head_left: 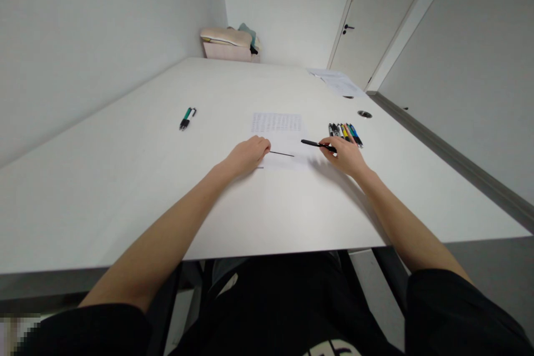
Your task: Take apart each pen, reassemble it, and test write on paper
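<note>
My left hand [249,154] is closed at the left side of a printed sheet of paper [287,136]. From its fingers a thin black pen refill [282,153] sticks out to the right, over the lower part of the sheet. My right hand [345,156] pinches a black pen [311,143] whose end points left toward the sheet. That hand is just in front of a row of several pens [344,131] in black, white, yellow, green and blue, and partly covers them. Whether the black pen's barrel is open at its end is too small to tell.
A green and black pen [186,118] lies at the left with a small dark piece [193,113] beside it. More papers [336,82] lie at the far right, near a round grommet [364,114]. Behind the white table [125,189] stands a pink box [227,52] with cloths on it.
</note>
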A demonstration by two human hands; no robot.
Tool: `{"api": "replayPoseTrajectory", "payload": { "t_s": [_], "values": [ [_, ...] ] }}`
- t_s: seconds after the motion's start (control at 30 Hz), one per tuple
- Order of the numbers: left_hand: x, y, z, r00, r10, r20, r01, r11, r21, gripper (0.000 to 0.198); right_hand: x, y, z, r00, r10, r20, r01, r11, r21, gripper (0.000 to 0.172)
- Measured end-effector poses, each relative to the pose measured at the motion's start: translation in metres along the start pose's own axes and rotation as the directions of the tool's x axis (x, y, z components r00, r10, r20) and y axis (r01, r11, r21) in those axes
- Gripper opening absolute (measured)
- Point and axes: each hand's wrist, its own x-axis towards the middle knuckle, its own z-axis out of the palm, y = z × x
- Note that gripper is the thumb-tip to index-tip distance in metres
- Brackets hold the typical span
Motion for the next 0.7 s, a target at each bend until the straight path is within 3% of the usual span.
{"api": "replayPoseTrajectory", "payload": {
  "t_s": [0.13,0.3,0.7],
  "values": [
    [0.001,-0.009,-0.003,0.992,-0.105,-0.073,0.113,0.988,0.101,0.024,-0.001,0.0,0.001,1.0,-0.007,0.0,0.007,1.0,0.02,0.019],
    [0.0,-0.015,-0.002,0.982,-0.094,-0.164,0.118,0.983,0.142,0.025,-0.002,-0.003,0.001,1.0,-0.027,0.015,0.027,0.999,0.036,0.019],
    [0.001,-0.014,-0.001,0.984,-0.074,-0.161,0.093,0.989,0.113,0.026,-0.001,-0.008,0.005,0.998,-0.059,0.015,0.057,0.996,0.073,0.02]
  ]
}}
